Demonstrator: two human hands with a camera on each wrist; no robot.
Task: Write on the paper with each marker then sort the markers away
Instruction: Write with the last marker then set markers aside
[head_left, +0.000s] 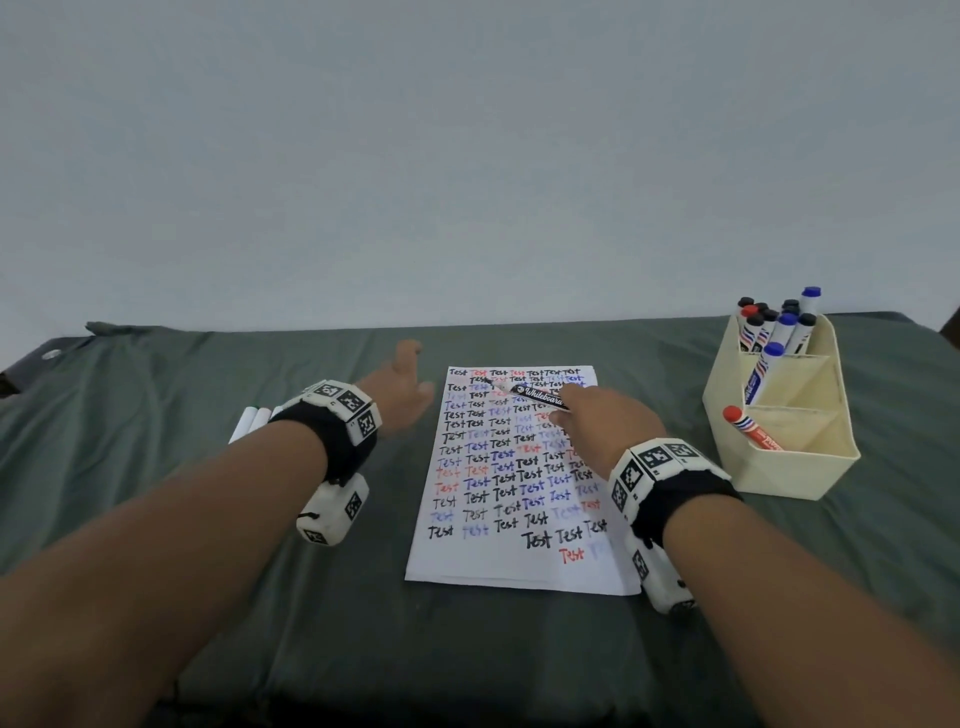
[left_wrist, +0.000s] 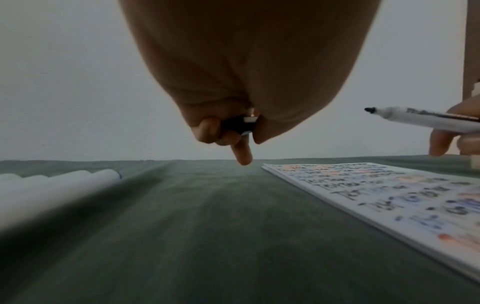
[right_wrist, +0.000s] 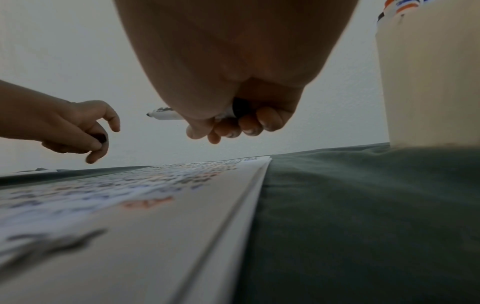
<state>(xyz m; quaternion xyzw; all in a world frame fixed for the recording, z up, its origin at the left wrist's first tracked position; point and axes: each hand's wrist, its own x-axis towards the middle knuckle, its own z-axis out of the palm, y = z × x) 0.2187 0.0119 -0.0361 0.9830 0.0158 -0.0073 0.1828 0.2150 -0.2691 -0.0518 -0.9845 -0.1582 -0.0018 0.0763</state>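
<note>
Fingers (right_wrist: 228, 127) of the right hand (head_left: 608, 421) are curled round the white barrel of an uncapped black whiteboard marker (head_left: 530, 392), its black tip held above the far end of the white sheet of paper covered in black, red and blue "Test" words (head_left: 519, 467). The left hand (head_left: 405, 384), just left of the paper and off the desk, pinches a small black marker cap (left_wrist: 237, 124) in its curled fingers, with one finger pointing down. Several white-barrelled markers (head_left: 254, 421) lie on the green cloth-covered desk (head_left: 208, 571) to the left, and the cream plastic compartment organiser (head_left: 795, 467) with sorted markers stands well right. The paper looks almost full, so a fresh word may overlap older ones; unpinned paper could slide under the tip; the exposed tip might smear the cloth or fingers; the small cap could slip and roll away.
</note>
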